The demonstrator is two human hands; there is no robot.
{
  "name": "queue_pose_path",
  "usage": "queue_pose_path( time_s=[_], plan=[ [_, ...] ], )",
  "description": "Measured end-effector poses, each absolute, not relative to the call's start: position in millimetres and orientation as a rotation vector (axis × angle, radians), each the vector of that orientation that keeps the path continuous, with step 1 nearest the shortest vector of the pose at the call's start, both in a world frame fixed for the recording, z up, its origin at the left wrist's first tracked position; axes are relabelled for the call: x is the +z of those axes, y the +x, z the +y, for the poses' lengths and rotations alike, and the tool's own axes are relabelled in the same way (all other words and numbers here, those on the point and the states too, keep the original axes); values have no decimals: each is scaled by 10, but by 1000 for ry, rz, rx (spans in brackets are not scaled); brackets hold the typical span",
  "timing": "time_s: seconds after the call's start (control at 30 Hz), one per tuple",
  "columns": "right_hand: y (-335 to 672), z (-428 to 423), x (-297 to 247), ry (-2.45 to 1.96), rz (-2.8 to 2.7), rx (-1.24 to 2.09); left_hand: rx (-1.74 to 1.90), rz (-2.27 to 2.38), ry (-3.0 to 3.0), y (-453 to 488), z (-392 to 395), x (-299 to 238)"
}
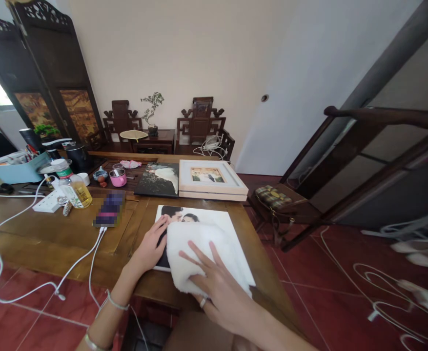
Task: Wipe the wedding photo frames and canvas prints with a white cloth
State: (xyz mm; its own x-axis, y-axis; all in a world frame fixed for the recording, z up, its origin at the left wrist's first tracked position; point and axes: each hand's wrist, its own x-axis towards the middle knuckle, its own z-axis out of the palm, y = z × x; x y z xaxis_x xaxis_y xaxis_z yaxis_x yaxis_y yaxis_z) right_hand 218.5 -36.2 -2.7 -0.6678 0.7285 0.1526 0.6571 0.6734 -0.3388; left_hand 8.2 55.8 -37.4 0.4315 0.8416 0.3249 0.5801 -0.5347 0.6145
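A photo panel (232, 225) with a picture of two people lies flat on the wooden table near its front right corner. Over its middle is a thick white towel (195, 236), hiding much of the print. My right hand (214, 278) presses on the towel with some fingers spread; the lower fingers curl round its near edge, the towel gripped between them. On the panel's left side rests my left hand (153, 243), fingers stretched out and touching the surface beside the towel. It holds nothing.
Behind the panel lie a dark photo panel (157, 179) and stacked pale frames (214, 180). To the left are a phone (109, 209) on white cables, an oil-like bottle (75, 187), a power strip (49, 201) and a pink cup (117, 177). A wooden chair (309, 195) stands right.
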Motion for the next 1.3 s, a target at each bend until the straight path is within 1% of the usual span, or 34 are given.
queue_pose_path(
  time_s=[0.13,0.33,0.43,0.53,0.8,0.9,1.03,1.1,1.17,1.3],
  plan=[
    [2220,-215,-19,-1114,-2608,382,878,1189,2274,72,558,-410],
    [2198,565,-27,-1265,-2521,279,847,1213,2243,68,550,-413],
    [2125,808,-25,-1332,-2492,239,838,1211,2241,74,552,-404],
    [2052,697,-25,-1337,-2490,233,902,1207,2223,80,565,-402],
    [2175,-342,20,-1155,-2604,399,885,1210,2241,77,588,-431],
    [2319,-357,23,-1205,-2592,371,895,1224,2225,78,570,-444],
    [2368,-92,-9,-1395,-2469,257,924,1208,2180,92,527,-388],
    [2282,24,-12,-1442,-2451,253,970,1195,2150,98,508,-343],
    [2147,70,-1,-1357,-2530,299,1041,1183,2115,97,497,-307],
    [1953,-47,45,-931,-2753,443,1148,1178,2055,79,491,-277]
  ],
)
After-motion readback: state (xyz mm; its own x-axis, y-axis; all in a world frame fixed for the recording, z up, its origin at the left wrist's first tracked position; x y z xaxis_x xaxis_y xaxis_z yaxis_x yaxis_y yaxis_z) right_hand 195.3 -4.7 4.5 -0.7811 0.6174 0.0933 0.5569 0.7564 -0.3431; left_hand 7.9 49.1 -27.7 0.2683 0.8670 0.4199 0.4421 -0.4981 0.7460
